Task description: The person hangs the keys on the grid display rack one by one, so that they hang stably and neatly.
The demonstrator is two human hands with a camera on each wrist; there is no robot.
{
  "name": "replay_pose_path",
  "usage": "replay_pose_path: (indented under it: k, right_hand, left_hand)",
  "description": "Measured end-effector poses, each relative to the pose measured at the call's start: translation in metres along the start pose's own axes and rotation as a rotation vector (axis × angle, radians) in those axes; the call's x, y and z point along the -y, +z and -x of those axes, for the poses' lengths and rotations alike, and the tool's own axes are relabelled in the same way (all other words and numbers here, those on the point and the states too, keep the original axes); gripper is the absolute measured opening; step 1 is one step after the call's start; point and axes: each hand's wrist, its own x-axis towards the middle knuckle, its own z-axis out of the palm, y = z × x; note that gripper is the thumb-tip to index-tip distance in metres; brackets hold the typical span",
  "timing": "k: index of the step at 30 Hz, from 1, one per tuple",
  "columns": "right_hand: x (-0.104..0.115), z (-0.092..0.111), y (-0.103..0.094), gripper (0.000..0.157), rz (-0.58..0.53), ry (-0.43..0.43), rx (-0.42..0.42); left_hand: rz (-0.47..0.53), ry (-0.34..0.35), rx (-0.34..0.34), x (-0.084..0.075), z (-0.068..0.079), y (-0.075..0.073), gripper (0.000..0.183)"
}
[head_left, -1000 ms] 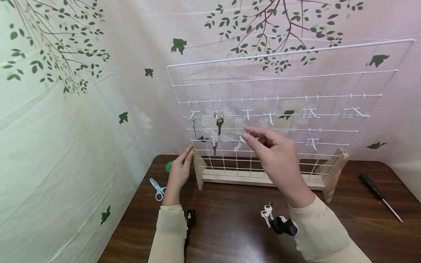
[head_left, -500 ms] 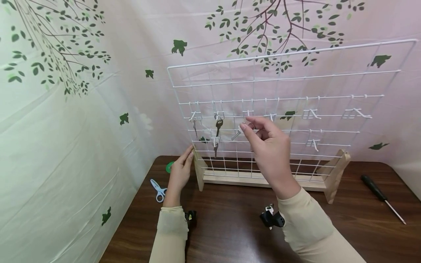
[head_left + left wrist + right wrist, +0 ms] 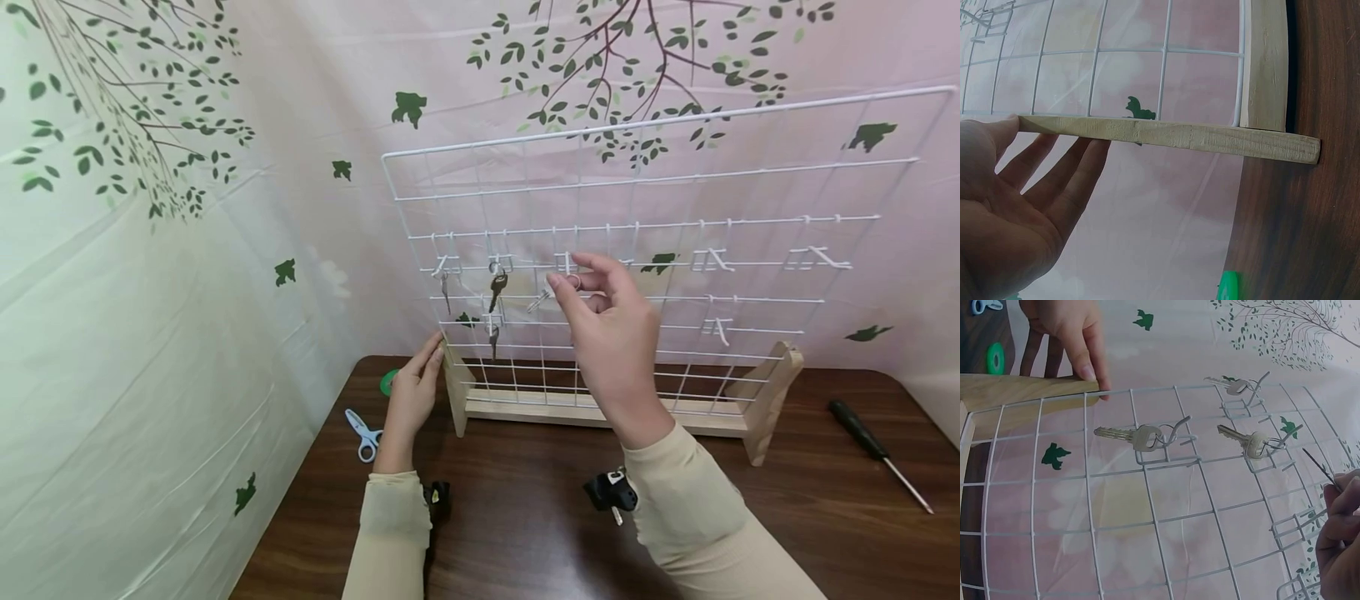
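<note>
Lying nearest on the dark brown wooden table (image 3: 525, 533) are blue-handled scissors (image 3: 363, 431), a green tape roll (image 3: 387, 382) and, far right, a black-handled screwdriver (image 3: 877, 451). Farther back, the left hand (image 3: 411, 392) rests straight, relaxed fingers (image 3: 1063, 181) against the pale wooden left upright (image 3: 453, 392) of the white wire grid rack (image 3: 675, 192), gripping nothing. The right hand (image 3: 611, 333) is raised in front of the grid, thumb and forefinger pinched on a small silver key (image 3: 538, 301), which hangs just beside a white wire hook (image 3: 564, 262) in the upper hook row. Three other keys (image 3: 1137, 435) hang on hooks to its left. Behind the rack hangs a leaf-printed curtain (image 3: 187, 208).
</note>
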Motion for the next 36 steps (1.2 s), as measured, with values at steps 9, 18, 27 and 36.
replay_pose_path:
  k: [9,18,27,36]
  right_hand:
    - [0.005,-0.004,0.001,0.038,0.039,0.095,0.022]
    - [-0.002,-0.006,0.002,0.04,0.035,0.139,0.051]
    - [-0.023,-0.004,0.002,0.03,-0.014,0.002,0.018]
    - [-0.033,0.002,0.002,0.023,-0.001,-0.091,-0.002]
  left_hand:
    - [0.003,-0.006,-0.001,0.001,0.0,0.001,0.046]
    - [0.002,-0.007,-0.005,0.0,0.0,0.001,0.047]
    - [0.009,-0.011,0.002,-0.002,-0.001,0.001,0.045]
    - [-0.003,-0.003,-0.004,-0.002,0.001,0.0,0.047]
